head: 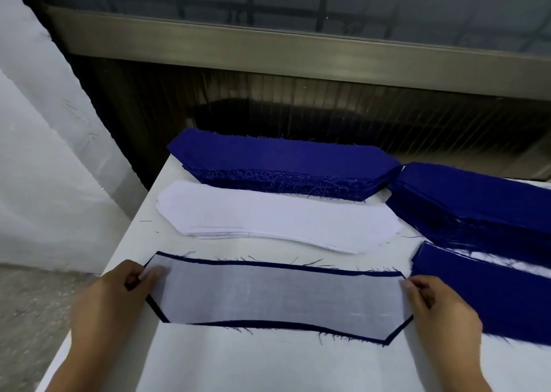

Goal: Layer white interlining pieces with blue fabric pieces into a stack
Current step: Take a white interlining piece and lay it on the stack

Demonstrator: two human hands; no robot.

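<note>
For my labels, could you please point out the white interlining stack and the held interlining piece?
white interlining stack [277,215]: head view, top sheet's middle
held interlining piece [277,296]: head view, its centre

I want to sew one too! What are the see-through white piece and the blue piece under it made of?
The white interlining piece looks like thin, sheer woven cloth with a matte finish: the blue shows faintly through it. The blue fabric piece beneath looks like matte woven cloth, perhaps cotton: loose threads fray from its cut edges. The exact fibre cannot be told.
</note>
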